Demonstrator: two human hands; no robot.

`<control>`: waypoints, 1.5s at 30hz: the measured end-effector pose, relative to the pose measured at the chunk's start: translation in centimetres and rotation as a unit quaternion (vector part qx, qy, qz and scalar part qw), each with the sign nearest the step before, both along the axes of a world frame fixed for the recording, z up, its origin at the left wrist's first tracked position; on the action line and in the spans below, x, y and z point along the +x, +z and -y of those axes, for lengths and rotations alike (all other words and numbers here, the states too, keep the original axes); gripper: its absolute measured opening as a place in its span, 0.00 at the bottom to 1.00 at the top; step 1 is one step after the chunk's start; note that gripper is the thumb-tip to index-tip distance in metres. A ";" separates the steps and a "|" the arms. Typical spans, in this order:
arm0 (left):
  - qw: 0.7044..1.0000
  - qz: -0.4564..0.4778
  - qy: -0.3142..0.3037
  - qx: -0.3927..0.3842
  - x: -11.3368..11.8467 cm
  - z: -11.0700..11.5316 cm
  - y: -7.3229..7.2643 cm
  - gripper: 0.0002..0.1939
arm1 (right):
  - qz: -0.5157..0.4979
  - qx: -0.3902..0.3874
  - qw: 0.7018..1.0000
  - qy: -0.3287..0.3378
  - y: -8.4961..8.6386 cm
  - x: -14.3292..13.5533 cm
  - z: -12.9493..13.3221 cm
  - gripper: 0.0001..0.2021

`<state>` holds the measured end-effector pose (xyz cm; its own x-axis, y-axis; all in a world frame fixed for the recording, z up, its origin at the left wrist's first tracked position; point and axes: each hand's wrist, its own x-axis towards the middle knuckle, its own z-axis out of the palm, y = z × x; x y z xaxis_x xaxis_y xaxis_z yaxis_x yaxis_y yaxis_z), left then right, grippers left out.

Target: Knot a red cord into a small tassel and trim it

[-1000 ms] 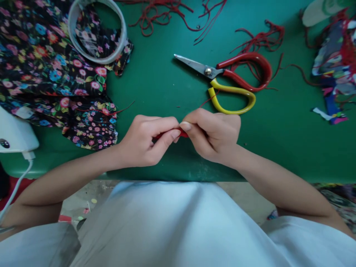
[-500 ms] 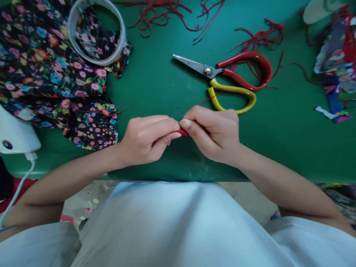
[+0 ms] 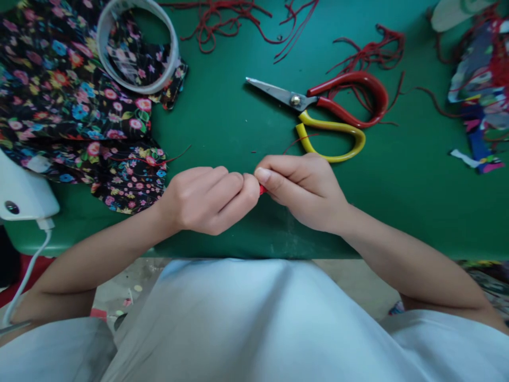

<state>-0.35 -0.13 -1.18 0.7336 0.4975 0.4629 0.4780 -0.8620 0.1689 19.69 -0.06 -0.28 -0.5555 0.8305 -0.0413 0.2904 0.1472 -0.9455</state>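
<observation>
Both hands meet above the near part of the green table. A small red piece (image 3: 262,189) shows between them, mostly hidden by the fingers; it looks like red cord. My left hand (image 3: 214,200) is closed, its knuckles up, pressed against my right fingertips and around the piece's left end. My right hand (image 3: 304,191) pinches the piece with thumb and forefinger. A thin red strand (image 3: 296,142) rises behind the right hand toward the scissors. Those scissors (image 3: 296,100), with one red and one yellow handle, lie just beyond the right hand.
Floral fabric (image 3: 71,106) covers the left side of the green table (image 3: 214,122), with a tape roll (image 3: 173,58) on it. A white device (image 3: 26,191) with a cable is at far left. Red cords (image 3: 214,21) lie at the back, coloured scraps (image 3: 477,106) at right.
My left hand has rolled over and its fingers have curled in, covering more of the red piece. The right hand has shifted slightly left and still pinches.
</observation>
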 end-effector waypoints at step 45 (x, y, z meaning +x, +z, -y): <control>0.963 0.081 0.062 -0.250 0.9 0.5 1.1 0.06 | 0.118 0.197 0.973 0.032 -0.2 0.9 -0.5 0.16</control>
